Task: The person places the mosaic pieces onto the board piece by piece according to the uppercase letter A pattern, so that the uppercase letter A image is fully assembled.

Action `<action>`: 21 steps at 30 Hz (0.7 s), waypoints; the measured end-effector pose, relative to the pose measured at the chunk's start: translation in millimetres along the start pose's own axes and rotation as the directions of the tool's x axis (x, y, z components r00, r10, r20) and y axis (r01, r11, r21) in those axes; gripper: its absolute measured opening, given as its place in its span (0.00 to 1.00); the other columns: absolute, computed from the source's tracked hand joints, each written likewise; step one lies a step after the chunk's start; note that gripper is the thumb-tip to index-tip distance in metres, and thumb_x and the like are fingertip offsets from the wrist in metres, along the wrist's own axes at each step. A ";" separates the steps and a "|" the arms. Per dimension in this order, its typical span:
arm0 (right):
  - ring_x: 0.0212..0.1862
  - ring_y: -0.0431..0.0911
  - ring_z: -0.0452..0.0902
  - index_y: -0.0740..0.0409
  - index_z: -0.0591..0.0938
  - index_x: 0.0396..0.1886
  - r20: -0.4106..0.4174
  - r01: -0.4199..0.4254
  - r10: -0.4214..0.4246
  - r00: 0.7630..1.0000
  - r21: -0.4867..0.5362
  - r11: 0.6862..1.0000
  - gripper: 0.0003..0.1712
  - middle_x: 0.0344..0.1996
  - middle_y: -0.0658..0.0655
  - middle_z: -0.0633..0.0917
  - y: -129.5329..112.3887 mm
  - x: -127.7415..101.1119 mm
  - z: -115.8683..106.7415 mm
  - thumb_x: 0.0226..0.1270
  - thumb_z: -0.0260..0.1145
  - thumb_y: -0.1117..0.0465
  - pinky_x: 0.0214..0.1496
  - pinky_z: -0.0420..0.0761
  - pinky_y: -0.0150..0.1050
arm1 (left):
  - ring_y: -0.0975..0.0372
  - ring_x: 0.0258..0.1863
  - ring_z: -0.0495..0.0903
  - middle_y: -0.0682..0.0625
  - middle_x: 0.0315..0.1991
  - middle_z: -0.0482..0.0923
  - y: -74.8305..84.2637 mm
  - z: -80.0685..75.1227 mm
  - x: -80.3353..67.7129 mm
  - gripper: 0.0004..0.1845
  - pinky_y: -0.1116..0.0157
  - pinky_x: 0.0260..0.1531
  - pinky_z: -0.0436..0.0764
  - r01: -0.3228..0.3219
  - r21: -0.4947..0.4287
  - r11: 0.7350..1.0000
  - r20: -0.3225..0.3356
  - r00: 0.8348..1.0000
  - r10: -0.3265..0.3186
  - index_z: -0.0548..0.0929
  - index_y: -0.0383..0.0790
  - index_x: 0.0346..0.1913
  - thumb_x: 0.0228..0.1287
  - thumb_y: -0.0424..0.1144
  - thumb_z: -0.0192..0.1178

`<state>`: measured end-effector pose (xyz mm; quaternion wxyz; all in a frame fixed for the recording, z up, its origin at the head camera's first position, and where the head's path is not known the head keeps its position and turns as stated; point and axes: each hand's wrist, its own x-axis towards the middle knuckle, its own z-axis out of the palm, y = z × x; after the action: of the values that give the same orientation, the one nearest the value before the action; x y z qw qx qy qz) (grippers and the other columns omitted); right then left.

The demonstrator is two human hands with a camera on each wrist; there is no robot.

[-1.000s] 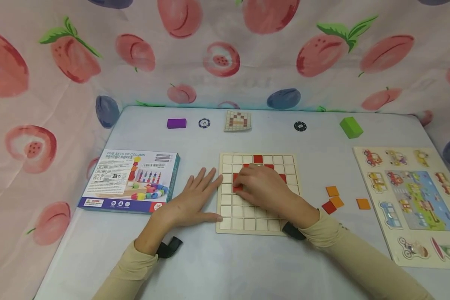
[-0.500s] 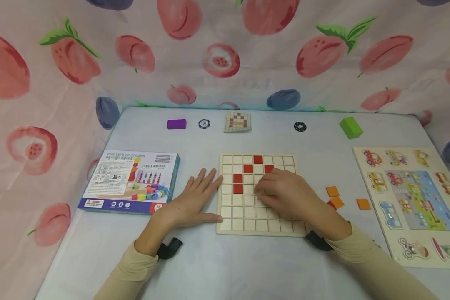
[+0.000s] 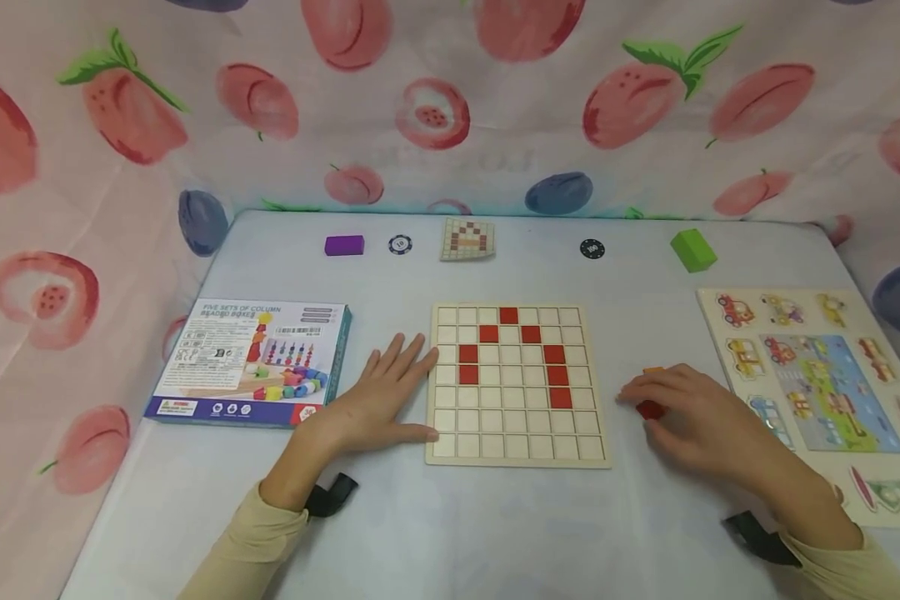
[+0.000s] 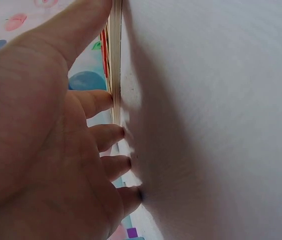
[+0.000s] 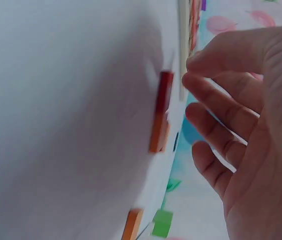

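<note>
My left hand (image 3: 378, 400) lies flat on the tabletop (image 3: 495, 525), fingers straight, its thumb and fingertips touching the left edge of the grid board (image 3: 516, 385). My right hand (image 3: 701, 421) hovers just right of the board, fingers relaxed and gripping nothing, their tips right above a red tile (image 3: 650, 408) that lies on the tabletop, touching an orange tile (image 5: 158, 135). Nine red tiles sit in the board's squares.

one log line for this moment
left hand: flat, steadying grid board | right hand: over red tile, not gripping | red tiles on board
</note>
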<state>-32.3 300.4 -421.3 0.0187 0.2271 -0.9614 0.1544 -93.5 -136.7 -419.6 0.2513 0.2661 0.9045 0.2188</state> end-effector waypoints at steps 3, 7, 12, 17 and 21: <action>0.54 0.45 0.82 0.39 0.91 0.48 -0.009 -0.002 0.001 1.000 -0.031 1.000 0.24 0.51 0.45 0.90 4.9 -5.1 -0.3 0.53 0.79 0.67 0.55 0.80 0.49 | 0.43 0.89 0.29 0.45 0.90 0.34 -0.2 0.3 -0.2 0.59 0.36 0.86 0.38 -0.002 -0.005 1.000 -0.002 1.000 0.002 0.49 0.46 0.88 0.65 0.60 0.72; 0.52 0.45 0.83 0.42 0.91 0.46 -0.020 0.004 -0.005 1.000 -0.056 0.998 0.20 0.48 0.45 0.91 8.3 -7.2 1.1 0.54 0.80 0.66 0.51 0.84 0.51 | 0.44 0.89 0.29 0.45 0.90 0.33 -0.3 0.7 -0.1 0.59 0.36 0.86 0.38 -0.003 -0.006 1.000 0.001 1.000 0.003 0.48 0.46 0.88 0.65 0.60 0.72; 0.51 0.46 0.84 0.43 0.91 0.47 0.005 0.014 -0.014 1.000 -0.076 0.997 0.20 0.48 0.46 0.91 9.5 -6.2 -1.1 0.54 0.81 0.64 0.50 0.86 0.53 | 0.44 0.89 0.28 0.45 0.90 0.33 -0.3 0.2 -1.0 0.59 0.36 0.86 0.38 -0.008 -0.004 1.000 0.002 1.000 0.008 0.47 0.46 0.88 0.66 0.60 0.72; 0.50 0.46 0.84 0.44 0.92 0.48 -0.008 0.020 -0.021 1.000 -0.089 0.996 0.20 0.48 0.48 0.91 4.1 2.9 -1.4 0.55 0.82 0.62 0.50 0.83 0.50 | 0.45 0.89 0.28 0.46 0.90 0.32 -1.6 1.3 -0.2 0.59 0.37 0.86 0.37 0.000 0.004 1.000 0.007 1.000 0.000 0.47 0.47 0.88 0.66 0.61 0.72; 0.50 0.45 0.84 0.46 0.92 0.50 -0.070 0.047 -0.050 0.996 -0.046 0.998 0.19 0.46 0.48 0.92 -13.0 22.3 2.7 0.57 0.82 0.59 0.48 0.76 0.46 | 0.44 0.89 0.28 0.46 0.90 0.33 -2.0 1.3 -0.1 0.59 0.37 0.86 0.38 -0.002 0.007 1.000 0.002 1.000 0.002 0.48 0.46 0.88 0.66 0.61 0.72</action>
<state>-46.4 278.9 -417.8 0.0616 0.2444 -0.9575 0.1405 -93.5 -138.0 -421.6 0.2510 0.2681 0.9048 0.2155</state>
